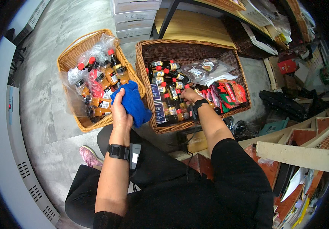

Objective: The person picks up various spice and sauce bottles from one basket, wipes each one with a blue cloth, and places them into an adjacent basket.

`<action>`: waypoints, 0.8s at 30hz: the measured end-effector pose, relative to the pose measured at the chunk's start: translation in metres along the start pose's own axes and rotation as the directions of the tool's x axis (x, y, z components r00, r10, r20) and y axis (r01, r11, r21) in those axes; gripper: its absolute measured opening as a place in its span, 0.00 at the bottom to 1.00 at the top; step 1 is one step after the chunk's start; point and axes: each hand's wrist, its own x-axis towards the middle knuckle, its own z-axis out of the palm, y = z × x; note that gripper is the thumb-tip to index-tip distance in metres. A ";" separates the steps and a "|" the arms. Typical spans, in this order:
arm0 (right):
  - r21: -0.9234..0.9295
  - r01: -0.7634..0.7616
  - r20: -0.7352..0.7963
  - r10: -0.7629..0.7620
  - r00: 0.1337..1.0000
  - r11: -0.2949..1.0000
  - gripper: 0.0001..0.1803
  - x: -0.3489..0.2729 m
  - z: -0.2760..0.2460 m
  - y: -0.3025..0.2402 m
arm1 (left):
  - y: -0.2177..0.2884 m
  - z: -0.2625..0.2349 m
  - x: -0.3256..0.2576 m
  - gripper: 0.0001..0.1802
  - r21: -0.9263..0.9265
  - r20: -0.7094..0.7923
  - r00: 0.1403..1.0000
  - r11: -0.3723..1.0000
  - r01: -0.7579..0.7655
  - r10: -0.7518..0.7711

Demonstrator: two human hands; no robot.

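A black shirt is nearest the camera. The left hand is curled around a bunched blue cloth, held up by the right edge of the smaller wicker basket, which contains black-lidded jars. The right hand reaches into the larger wicker basket, fingers bent among red-capped dark bottles; whether it grips one I cannot tell. Red-and-green packets lie to its right.
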 end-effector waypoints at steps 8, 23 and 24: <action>-0.442 0.018 -0.029 -0.034 0.999 0.897 0.29 0.045 0.025 -0.004 | -0.006 0.009 0.000 0.17 0.037 -0.007 0.999 0.999 0.036 -0.035; -0.268 0.073 -0.211 -0.132 0.969 0.961 0.41 0.036 0.035 0.002 | -0.014 0.008 0.009 0.19 -0.036 0.033 0.998 0.997 0.063 -0.062; -0.204 0.098 -0.199 -0.140 0.970 0.974 0.42 0.037 0.028 0.002 | -0.015 0.011 0.008 0.19 -0.020 0.038 0.997 0.997 0.074 -0.073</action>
